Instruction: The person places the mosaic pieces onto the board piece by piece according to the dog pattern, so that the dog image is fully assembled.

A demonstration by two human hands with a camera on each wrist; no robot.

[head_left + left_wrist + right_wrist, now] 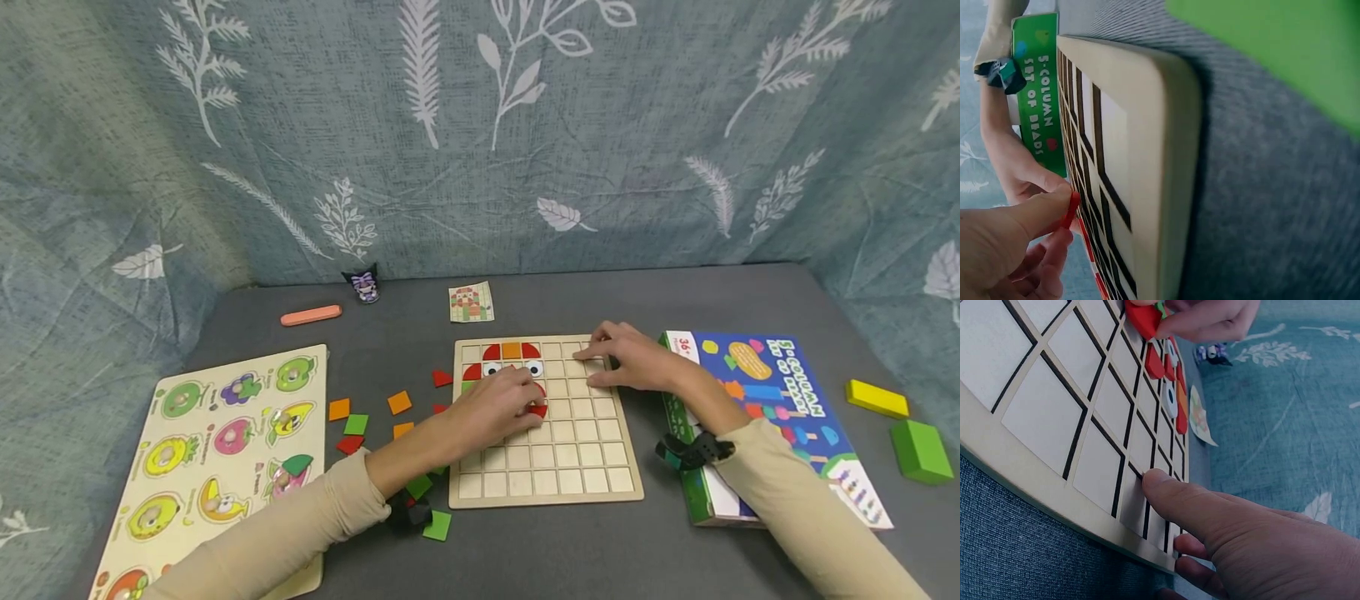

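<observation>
A wooden grid board [592,483] lies mid-table with red, orange and eye tiles in its top-left cells. My left hand [498,408] rests over the board's left part and pinches a red tile [1071,209] [1144,319] against the grid. My right hand [626,358] lies flat on the board's upper right, thumb [1185,500] and fingers straight, pressing it down. Loose orange, green and red tiles [356,423] are scattered left of the board.
A fruit peg puzzle [217,450] lies at the left. A colourful box [780,408] sits right of the board, with yellow [876,398] and green [921,451] blocks beyond it. A pattern card [471,302], small purple figure [365,286] and pink stick [311,315] lie at the back.
</observation>
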